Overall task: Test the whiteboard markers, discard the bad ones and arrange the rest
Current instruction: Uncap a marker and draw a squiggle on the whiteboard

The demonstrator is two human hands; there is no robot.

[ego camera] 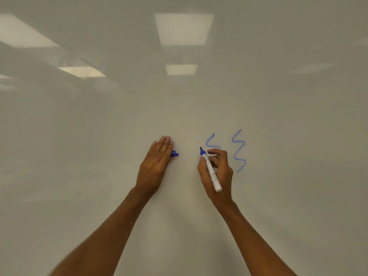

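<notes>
While the right hand (221,173) grips a white marker (210,170) between thumb and curled fingers, the marker's blue tip points up and left, close to the whiteboard (99,136) and just left of a short blue squiggle (210,140). A longer squiggle (239,151) stands to the right of that hand. Left hand (154,166) is flat, fingers straight and together, with a blue cap (175,153) poking out from under its right edge; the thumb is hidden.
</notes>
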